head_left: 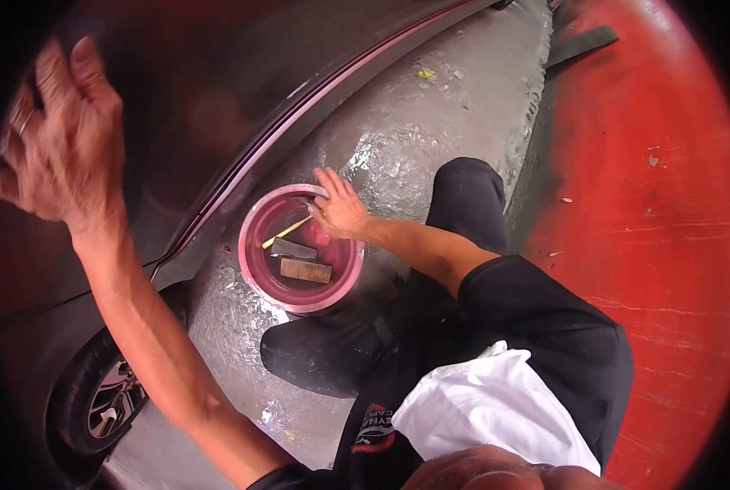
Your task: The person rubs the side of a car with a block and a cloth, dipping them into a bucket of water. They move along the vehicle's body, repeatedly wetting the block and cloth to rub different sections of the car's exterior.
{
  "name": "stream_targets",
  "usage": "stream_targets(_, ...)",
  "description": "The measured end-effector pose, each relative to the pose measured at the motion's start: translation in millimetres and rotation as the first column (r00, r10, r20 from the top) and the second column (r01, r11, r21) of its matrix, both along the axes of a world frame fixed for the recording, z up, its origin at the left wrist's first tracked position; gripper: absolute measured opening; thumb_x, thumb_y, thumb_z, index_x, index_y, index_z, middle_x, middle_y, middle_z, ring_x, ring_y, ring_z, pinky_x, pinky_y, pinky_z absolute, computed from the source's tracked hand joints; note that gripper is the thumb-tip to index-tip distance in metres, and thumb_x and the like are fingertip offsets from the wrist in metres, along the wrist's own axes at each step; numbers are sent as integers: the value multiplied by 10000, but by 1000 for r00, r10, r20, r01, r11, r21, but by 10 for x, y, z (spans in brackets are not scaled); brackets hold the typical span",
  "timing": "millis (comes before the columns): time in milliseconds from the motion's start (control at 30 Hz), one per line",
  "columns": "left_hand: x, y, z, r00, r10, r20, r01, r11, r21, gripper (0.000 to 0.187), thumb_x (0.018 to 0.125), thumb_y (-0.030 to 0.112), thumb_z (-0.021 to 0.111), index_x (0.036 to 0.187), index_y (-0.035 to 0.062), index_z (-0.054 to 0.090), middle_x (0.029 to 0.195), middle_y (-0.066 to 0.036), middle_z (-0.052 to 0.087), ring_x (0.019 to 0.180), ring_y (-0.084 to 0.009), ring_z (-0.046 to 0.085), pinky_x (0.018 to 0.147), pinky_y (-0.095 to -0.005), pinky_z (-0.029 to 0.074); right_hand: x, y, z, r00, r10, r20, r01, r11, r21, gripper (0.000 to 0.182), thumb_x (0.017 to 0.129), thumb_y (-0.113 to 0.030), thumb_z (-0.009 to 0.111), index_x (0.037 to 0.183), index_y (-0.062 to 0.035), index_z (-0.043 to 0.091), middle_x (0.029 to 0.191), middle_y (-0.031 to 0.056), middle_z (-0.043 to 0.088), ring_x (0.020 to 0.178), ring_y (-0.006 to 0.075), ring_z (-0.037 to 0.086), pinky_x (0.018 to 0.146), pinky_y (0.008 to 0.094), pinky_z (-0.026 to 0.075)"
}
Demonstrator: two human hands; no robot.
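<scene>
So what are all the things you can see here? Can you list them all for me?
Bucket: one, pink, on the wet floor beside the car, with water in it.
Flat blocks: two, brownish-grey, lying in the bucket.
Stick: one, yellow, slanting in the bucket.
Car body: one, dark, upper left.
Wheel: one, black tyre with silver rim, bottom left.
Floor: wet grey strip by the car, red paint on the right.
White cloth: one, on the person's lap.
Left hand: raised against the car body, what it holds is unclear.
Right hand: on the bucket's rim.
</scene>
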State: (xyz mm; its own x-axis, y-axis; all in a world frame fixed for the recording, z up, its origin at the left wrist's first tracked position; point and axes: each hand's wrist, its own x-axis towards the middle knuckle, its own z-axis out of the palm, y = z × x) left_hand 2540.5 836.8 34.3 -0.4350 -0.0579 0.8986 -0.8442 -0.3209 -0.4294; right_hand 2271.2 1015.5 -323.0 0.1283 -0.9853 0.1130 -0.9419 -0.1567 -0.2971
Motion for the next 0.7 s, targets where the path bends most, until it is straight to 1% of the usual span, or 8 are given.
stream_targets(133, -67, 131, -11, 992, 54, -117, -37, 989, 146, 499, 969, 626, 448, 1276, 289, 652, 1089, -77, 729, 911, -278, 712, 783, -396, 533, -27, -49, 34, 989, -16, 147, -28, 956, 291, 446, 1011, -388, 471, 1138, -4, 660, 1468, 259, 355, 1362, 401, 391, 1061, 562, 411)
stream_targets(233, -7, 160, 22, 997, 46, 69, -43, 998, -36, 662, 950, 648, 467, 1264, 100, 665, 1114, -110, 722, 939, -300, 698, 793, -392, 531, -93, -101, 114, 973, -20, 228, -69, 925, 374, 431, 999, -369, 494, 1094, 7, 683, 1381, 284, 445, 1195, 416, 555, 930, 536, 512)
stream_targets(367, 381, 11, -4, 995, -88, 36, 87, 996, 35, 738, 904, 732, 467, 1247, 110, 669, 1129, -143, 666, 1056, -353, 601, 922, -494, 404, -263, -331, 118, 966, 108, 235, -214, 844, 491, 406, 979, -337, 521, 1007, 16, 719, 1257, 306, 533, 1019, 452, 644, 855, 518, 542)
stream_targets(500, 578, 163, -137, 984, 171, -37, -169, 984, 64, 657, 942, 528, 493, 1186, -69, 617, 1219, -264, 589, 1212, -469, 480, 1035, -558, 349, -422, -534, 9, 896, 250, 367, -414, 769, 488, 386, 964, -301, 529, 924, 22, 737, 1075, 314, 633, 922, 465, 669, 876, 492, 541)
stream_targets(567, 842, 174, -115, 785, 600, 152, -586, 800, -130, 637, 903, 521, 520, 1161, -52, 627, 1231, -279, 577, 1229, -479, 466, 1088, -569, 306, -497, -614, -69, 844, 271, 462, -508, 678, 531, 425, 988, -334, 510, 942, 28, 728, 974, 293, 680, 951, 431, 674, 883, 486, 538)
stream_targets(600, 509, 117, -173, 970, 242, 28, -239, 967, -87, 624, 931, 486, 496, 1245, -46, 590, 1327, -283, 523, 1283, -472, 433, 1113, -577, 262, -563, -599, -57, 815, 320, 483, -562, 641, 523, 425, 988, -334, 510, 942, 28, 728, 974, 293, 680, 951, 431, 674, 883, 486, 538)
stream_targets(633, 87, 108, -207, 981, -162, -105, 152, 984, -95, 620, 959, 451, 471, 1330, -40, 553, 1424, -286, 468, 1338, -465, 399, 1137, -586, 218, -637, -586, -36, 814, 276, 511, -548, 656, 519, 447, 997, -358, 501, 955, 26, 724, 974, 291, 680, 958, 427, 674, 880, 488, 537)
stream_targets(700, -176, 321, 68, 993, 116, 22, -118, 954, 277, 706, 982, 461, 430, 1495, -21, 379, 1533, -289, 347, 1434, -440, 311, 1178, -568, 159, -799, -533, -123, 829, 273, 489, -516, 711, 478, 495, 1013, -405, 485, 982, 41, 696, 929, 270, 690, 864, 422, 693, 826, 492, 551)
